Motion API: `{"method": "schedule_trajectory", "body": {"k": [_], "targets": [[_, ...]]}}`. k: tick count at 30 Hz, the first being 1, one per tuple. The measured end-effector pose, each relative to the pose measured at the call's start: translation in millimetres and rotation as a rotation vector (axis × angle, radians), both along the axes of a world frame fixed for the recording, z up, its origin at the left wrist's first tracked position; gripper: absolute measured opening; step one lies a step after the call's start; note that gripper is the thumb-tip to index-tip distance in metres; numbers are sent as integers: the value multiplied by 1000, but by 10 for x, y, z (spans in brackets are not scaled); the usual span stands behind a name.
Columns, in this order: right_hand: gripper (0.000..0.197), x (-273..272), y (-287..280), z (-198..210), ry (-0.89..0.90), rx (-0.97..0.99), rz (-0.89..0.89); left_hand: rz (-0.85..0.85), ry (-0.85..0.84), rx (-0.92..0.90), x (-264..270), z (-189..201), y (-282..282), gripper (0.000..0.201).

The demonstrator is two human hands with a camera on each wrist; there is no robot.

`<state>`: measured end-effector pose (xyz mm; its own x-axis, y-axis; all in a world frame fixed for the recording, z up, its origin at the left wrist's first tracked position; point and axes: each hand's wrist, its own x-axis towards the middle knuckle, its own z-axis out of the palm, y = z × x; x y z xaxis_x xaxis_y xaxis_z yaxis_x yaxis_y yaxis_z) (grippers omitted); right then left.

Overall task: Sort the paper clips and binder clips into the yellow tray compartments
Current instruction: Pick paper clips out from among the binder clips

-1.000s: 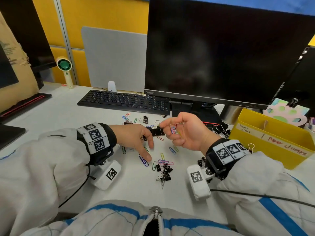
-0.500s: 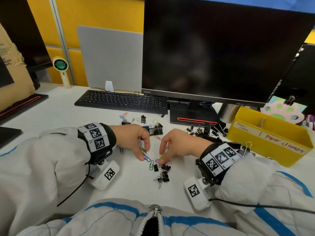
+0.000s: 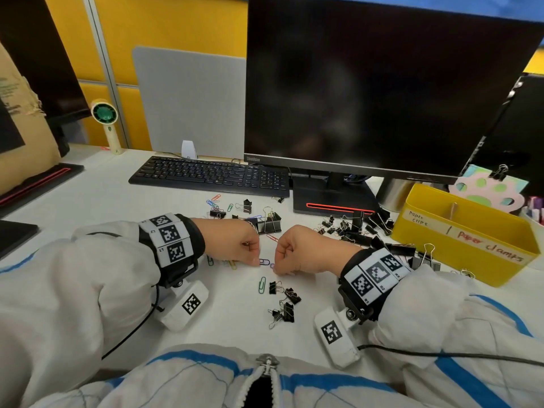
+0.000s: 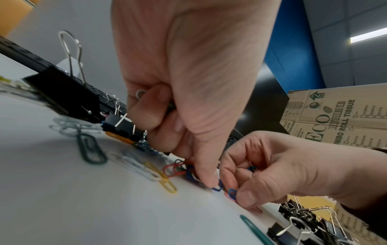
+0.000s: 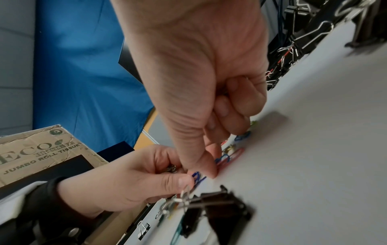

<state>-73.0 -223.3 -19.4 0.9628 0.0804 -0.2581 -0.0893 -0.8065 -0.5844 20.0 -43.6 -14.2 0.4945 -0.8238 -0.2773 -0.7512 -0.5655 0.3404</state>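
Observation:
Coloured paper clips and black binder clips lie scattered on the white desk. My left hand point(image 3: 256, 262) is down on the desk, thumb and forefinger pinching a blue paper clip point(image 3: 264, 262), with other clips bunched in its curled fingers point(image 4: 146, 106). Just to its right, my right hand point(image 3: 275, 268) pinches a second blue paper clip point(image 4: 232, 194), its other fingers point(image 5: 236, 102) curled. A green paper clip point(image 3: 262, 284) and small binder clips point(image 3: 284, 301) lie in front of the hands. The yellow tray point(image 3: 441, 248), labelled for paper clips and paper clamps, stands at the right.
A pile of binder clips point(image 3: 353, 228) lies by the monitor stand point(image 3: 332, 198), and a large binder clip point(image 3: 269, 222) sits behind the hands. Keyboard point(image 3: 212, 175) and monitor point(image 3: 368, 83) are at the back, with a hand fan point(image 3: 104, 113) and cardboard box point(image 3: 17, 113) at the left.
My right hand came down from above the desk, where it held paper clips, to the surface beside the left hand. Both hands' fingers have curled onto blue clips.

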Motion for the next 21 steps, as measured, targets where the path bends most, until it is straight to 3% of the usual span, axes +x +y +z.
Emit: {"method": "schedule_trajectory", "body": {"k": [3,5,8,11,14,16,18,21], "targets": [[8,-3,2,4,-8,22,-1,34,-38,10,-3,9,2,24],[11,8,-11,7,-21,50,-26,158,76,-113,24,14,11,31],[18,1,-57,23,-12,246,-130,449,710,-528,73,58,31,30],[23,1,-158,43,64,793,-307,597,1320,-857,136,117,84,22],[20,12,-247,74,103,1325,-381,644,1669,-1067,190,110,115,17],[9,21,-263,72,104,1573,-431,655,1788,-1156,174,75,111,9],[10,16,-274,65,83,1673,-480,661,1818,-1217,127,25,94,9],[14,6,-297,63,87,1496,-574,753,1735,-1211,77,-15,62,19]]}}
